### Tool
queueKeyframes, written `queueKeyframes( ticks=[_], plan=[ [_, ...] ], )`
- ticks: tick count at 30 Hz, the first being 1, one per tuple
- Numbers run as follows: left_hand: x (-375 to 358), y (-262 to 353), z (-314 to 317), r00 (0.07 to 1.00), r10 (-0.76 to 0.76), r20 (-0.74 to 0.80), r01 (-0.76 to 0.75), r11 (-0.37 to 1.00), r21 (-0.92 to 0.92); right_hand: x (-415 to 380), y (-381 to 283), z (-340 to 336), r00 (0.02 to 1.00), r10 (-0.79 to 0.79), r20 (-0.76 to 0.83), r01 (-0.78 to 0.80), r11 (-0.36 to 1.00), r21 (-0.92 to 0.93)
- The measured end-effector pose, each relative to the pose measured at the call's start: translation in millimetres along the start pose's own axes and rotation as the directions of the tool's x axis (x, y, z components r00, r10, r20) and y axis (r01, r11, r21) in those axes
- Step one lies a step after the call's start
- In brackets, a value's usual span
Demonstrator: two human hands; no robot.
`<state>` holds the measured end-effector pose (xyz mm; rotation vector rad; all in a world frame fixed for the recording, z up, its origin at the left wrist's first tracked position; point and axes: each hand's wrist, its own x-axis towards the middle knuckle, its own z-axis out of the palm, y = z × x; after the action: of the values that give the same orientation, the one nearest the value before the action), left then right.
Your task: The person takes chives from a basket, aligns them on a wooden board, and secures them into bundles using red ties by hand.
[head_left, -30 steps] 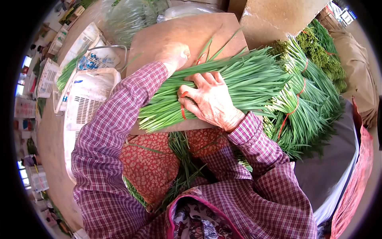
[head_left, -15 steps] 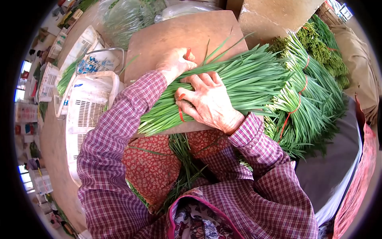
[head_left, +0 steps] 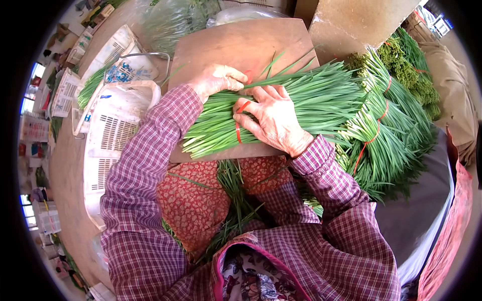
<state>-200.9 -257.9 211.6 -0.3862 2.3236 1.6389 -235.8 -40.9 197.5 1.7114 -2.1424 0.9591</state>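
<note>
While the right hand (head_left: 276, 120) lies across the bundle of green stalks (head_left: 321, 98), the left hand (head_left: 213, 80) has moved in closer to it along the bundle's far side; the gathering around the stalks seems closer to being secured. The left hand's fingers are curled, their tips beside the upper part of a red tie (head_left: 238, 133); whether they grip it cannot be told. The right hand is partly open, fingers bent over the stalks, with the tie passing by its thumb and forefinger. The bundle rests along the board's near edge, pale ends towards the near left corner, leaves reaching past the right edge of the board (head_left: 246, 45). Beyond that edge lie more tied bundles (head_left: 396, 135); a white basket (head_left: 113, 123) stands off the left edge.
</note>
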Motion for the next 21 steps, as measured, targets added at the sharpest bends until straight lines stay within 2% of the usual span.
queueKeyframes(
  ticks=[1, 6, 8, 14, 17, 18, 19, 21],
  plan=[
    [0.9, -3.8, -0.6, 0.998, 0.02, 0.051, -0.014, 0.992, -0.128, 0.1, -0.2, 0.3, 1.0, -0.002, -0.001, 0.002, 1.0, -0.003],
    [8.2, -6.4, -0.4, 0.999, 0.042, 0.004, -0.042, 0.993, -0.107, -0.1, -0.4, 0.9, 1.0, 0.003, -0.012, -0.003, 1.0, 0.004],
    [12.2, -2.8, 1.8, 0.985, -0.043, -0.166, 0.042, 0.999, -0.006, -0.8, -1.0, 0.4, 1.0, 0.012, -0.009, -0.012, 1.0, 0.011],
    [21.1, 4.4, -0.4, 0.928, -0.175, -0.329, 0.178, 0.984, -0.021, -1.4, -2.8, -0.9, 1.0, 0.016, -0.004, -0.016, 1.0, 0.014],
    [17.2, 4.2, -9.0, 0.908, -0.253, -0.333, 0.269, 0.963, 0.002, -0.7, -3.0, -1.8, 0.999, 0.013, -0.031, -0.013, 1.0, 0.004],
    [12.6, 7.2, -9.3, 0.9, -0.221, -0.375, 0.27, 0.959, 0.081, -1.1, -2.5, -1.1, 1.0, 0.014, -0.019, -0.014, 1.0, 0.013],
    [8.7, 10.5, -9.6, 0.899, -0.227, -0.374, 0.276, 0.958, 0.083, -1.5, -2.0, -0.2, 1.0, 0.015, -0.006, -0.015, 1.0, 0.023],
    [2.5, 15.2, -10.6, 0.857, -0.23, -0.462, 0.35, 0.917, 0.191, -2.8, -1.0, 1.6, 1.0, 0.016, -0.016, -0.016, 1.0, 0.027]
  ],
)
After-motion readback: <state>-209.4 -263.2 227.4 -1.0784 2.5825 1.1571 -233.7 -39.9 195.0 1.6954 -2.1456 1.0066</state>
